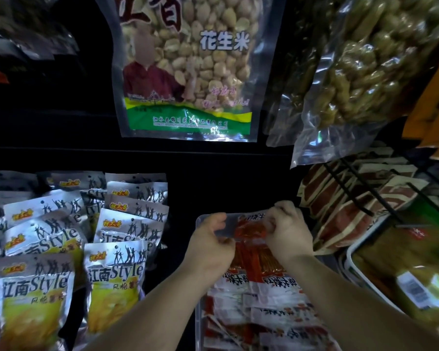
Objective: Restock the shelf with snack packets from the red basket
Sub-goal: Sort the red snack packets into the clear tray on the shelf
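We hold a red packet (pixel 250 233) over its stack (pixel 259 312) on the shelf (pixel 180 249).
Our left hand (pixel 211 239) and right hand (pixel 287 230) pinch its top edge, fingers clamped; released unevenly, it could slide off the glossy stack.

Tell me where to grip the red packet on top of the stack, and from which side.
Pinch the clear top strip of the red packet near its two corners, reaching from the near side, as the left hand and right hand do. It lies flat over the stack, so only that thin empty edge offers a pinch.
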Demonstrator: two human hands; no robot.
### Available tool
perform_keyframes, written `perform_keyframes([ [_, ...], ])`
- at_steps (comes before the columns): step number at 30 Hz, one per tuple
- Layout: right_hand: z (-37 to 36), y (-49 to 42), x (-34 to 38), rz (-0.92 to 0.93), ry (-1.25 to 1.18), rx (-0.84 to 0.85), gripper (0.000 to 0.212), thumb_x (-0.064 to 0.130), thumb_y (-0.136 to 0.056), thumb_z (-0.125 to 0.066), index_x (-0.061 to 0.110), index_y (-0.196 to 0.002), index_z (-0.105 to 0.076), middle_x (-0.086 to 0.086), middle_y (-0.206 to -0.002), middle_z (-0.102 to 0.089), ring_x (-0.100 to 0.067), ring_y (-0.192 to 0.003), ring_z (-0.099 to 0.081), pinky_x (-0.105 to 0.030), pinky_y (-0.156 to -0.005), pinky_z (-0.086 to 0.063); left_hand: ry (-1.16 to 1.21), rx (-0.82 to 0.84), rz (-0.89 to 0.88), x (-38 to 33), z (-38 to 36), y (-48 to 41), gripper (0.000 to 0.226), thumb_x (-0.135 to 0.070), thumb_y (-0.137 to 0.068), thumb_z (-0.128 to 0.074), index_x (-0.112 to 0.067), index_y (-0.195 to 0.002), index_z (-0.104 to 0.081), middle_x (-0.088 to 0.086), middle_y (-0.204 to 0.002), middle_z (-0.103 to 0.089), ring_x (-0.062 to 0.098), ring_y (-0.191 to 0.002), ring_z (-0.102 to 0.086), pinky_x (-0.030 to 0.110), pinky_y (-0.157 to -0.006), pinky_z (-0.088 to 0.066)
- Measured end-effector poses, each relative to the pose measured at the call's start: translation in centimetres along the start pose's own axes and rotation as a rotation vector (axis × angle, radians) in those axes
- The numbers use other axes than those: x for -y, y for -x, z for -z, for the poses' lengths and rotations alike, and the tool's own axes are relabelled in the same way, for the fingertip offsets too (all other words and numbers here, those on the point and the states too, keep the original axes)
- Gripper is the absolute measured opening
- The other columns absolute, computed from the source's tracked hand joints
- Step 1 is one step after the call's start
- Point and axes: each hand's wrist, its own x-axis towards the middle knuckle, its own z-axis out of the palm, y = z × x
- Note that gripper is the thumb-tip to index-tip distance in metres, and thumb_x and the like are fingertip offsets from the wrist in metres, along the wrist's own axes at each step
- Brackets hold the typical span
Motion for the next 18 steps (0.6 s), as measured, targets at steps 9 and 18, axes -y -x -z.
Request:
perform_keyframes([
  [9, 8.6, 0.7, 4.4, -0.037, -0.550, 0.193, 0.032, 0.014, -0.094, -0.074, 0.035, -0.086, -0.052, 0.008, -0.058, -0.055, -0.009, -0.050, -0.049, -0.025, -0.047, -0.043, 0.052, -0.009, -0.095, -4.0, 1.5, 1.9, 0.040, 0.002, -0.083, -0.075, -0.030, -0.076, -0.052, 0.001, -0.098, -0.072, -0.008, -0.081, -0.064, 0.013, -0.071, -0.052],
  [18, 18.3, 8.5, 10.7, -0.105, -0.818, 0.237, 0.017, 0.019, -0.101, -0.068, 0.033, -0.091, -0.072, 0.007, -0.087, -0.070, -0.013, -0.083, -0.064, -0.024, -0.074, -0.055, 0.230, 0.288, -0.142, -9.2, 5.3, 7.8, 0.027, -0.021, -0.069, -0.091, -0.028, -0.079, -0.066, -0.002, -0.085, -0.070, 0.014, -0.085, -0.066, 0.035, -0.082, -0.056],
])
